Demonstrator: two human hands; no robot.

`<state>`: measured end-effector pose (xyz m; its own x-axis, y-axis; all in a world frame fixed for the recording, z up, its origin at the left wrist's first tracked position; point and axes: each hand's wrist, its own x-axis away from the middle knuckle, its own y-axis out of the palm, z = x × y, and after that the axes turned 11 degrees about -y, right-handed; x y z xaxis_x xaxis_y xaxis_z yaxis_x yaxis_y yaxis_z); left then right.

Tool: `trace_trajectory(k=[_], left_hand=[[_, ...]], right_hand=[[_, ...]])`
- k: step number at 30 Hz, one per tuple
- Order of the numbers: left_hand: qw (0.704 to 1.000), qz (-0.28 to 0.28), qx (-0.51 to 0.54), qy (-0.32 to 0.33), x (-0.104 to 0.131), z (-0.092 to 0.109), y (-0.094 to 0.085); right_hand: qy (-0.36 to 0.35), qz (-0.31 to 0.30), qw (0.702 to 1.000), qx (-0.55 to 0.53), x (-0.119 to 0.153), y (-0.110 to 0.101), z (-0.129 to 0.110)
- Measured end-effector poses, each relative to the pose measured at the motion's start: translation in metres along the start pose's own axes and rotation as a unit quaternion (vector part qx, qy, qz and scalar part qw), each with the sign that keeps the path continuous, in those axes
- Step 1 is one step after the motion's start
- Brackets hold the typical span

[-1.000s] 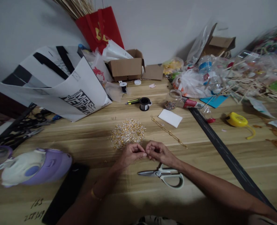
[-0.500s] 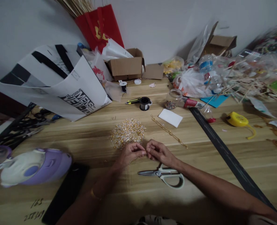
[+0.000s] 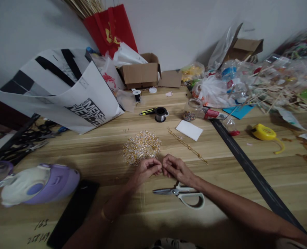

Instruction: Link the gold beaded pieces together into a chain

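Observation:
My left hand [image 3: 148, 167] and my right hand [image 3: 176, 168] meet fingertip to fingertip above the table, both closed in a pinch. What lies between the fingers is too small to make out. Below the left hand a thin pale strand [image 3: 142, 200] shows faintly against the wood. Just behind that hand sits a round bundle of gold and clear beads on fine stems [image 3: 141, 147], its front edge partly covered by the fingers. Scissors with pale handles [image 3: 191, 200] lie under the right wrist, blades pointing left. A gold beaded chain [image 3: 188, 147] stretches along the table beyond the right hand.
Behind are a wire spool [image 3: 160, 114], a yellow-black cutter [image 3: 148, 111], a white card [image 3: 189, 130] and a bead jar [image 3: 191, 111]. A tape measure [image 3: 263, 132] is at right. Left stand a paper bag [image 3: 91, 100], a purple-white bottle [image 3: 46, 186] and a dark flat object [image 3: 74, 211].
Both hands stay in nearly the same place, still pinching close together. Only a slight shift of the view shows; nothing on the table has moved.

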<state>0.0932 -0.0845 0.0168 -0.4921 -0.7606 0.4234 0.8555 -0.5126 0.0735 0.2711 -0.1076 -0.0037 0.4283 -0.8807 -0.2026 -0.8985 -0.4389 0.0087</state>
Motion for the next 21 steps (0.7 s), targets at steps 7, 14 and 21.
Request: trace_trajectory(k=[7, 14, 21], left_hand=[[1.000, -0.008, 0.004, -0.011, -0.0039, -0.0045, -0.0006], [1.000, 0.010, -0.017, -0.007, -0.0035, -0.0049, -0.0006], [1.000, -0.001, 0.013, -0.021, -0.0058, -0.0072, -0.0020]], right_hand=[[0.000, -0.014, 1.000, 0.002, 0.0004, 0.0002, -0.0013], [0.001, -0.022, 0.999, 0.027, 0.0019, 0.0005, -0.0014], [-0.007, -0.025, 0.998, 0.065, 0.0011, 0.0003, -0.0034]])
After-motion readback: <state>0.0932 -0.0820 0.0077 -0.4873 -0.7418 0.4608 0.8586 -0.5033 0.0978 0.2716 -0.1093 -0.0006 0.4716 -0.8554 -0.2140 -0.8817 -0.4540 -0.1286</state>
